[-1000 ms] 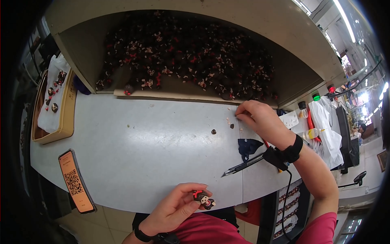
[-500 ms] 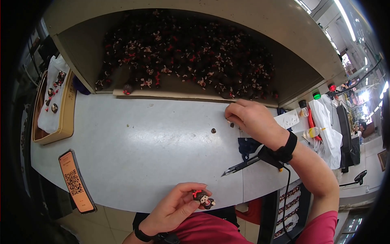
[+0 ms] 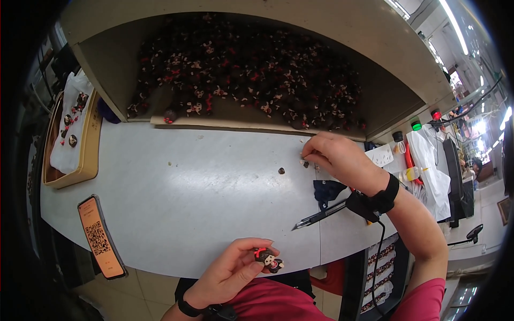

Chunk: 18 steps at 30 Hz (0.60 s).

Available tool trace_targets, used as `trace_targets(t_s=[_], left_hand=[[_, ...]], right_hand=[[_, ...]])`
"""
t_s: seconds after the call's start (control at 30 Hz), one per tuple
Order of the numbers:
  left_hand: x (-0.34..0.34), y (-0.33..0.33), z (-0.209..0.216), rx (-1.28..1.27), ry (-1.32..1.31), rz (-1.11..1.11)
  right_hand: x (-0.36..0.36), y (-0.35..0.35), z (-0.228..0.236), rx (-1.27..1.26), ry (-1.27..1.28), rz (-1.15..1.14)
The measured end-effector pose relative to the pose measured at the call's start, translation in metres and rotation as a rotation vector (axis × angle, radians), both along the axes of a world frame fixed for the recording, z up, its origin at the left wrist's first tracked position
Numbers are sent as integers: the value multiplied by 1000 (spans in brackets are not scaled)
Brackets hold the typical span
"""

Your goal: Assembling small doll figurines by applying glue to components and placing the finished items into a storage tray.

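Pale grey tabletop [image 3: 214,208] fills the middle of the head view, and across the top of the frame a shelf opening is packed with a dark heap of small figures [image 3: 241,75]. Down at lower centre, the left hand [image 3: 229,273] pinches a brown figurine [image 3: 271,261] between thumb and fingers, its long axis slanting from upper left to lower right, the red-trimmed end up by the fingers. Over to the right of centre, the right hand [image 3: 337,158] is at the tabletop, its fingers bunched and pointing left; whether they pinch anything, I cannot tell. Just below those fingertips sits a small brown piece [image 3: 306,165], far nearer to this hand than to the left. And here's the line to watch: the figurine lies below and left of the right hand, well apart, across open tabletop, with a pointed tool [image 3: 316,218] off to the right of that path
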<state>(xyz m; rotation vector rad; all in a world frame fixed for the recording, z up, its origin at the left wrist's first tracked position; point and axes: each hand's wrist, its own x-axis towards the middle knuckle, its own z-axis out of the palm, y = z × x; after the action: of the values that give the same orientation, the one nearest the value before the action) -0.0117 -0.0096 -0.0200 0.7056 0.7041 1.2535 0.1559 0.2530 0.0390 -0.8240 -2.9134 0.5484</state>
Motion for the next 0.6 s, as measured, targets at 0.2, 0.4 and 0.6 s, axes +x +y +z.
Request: trace_targets(t_s=[0.2, 0.4, 0.6], left_hand=[[0, 1, 0, 9, 12, 6], [0, 1, 1, -2, 19, 9], [0, 1, 0, 15, -3, 5]], right_hand=[[-4, -3, -4, 36, -36, 22], [2, 3, -5, 11, -14, 20], [2, 7, -1, 136, 0, -97]])
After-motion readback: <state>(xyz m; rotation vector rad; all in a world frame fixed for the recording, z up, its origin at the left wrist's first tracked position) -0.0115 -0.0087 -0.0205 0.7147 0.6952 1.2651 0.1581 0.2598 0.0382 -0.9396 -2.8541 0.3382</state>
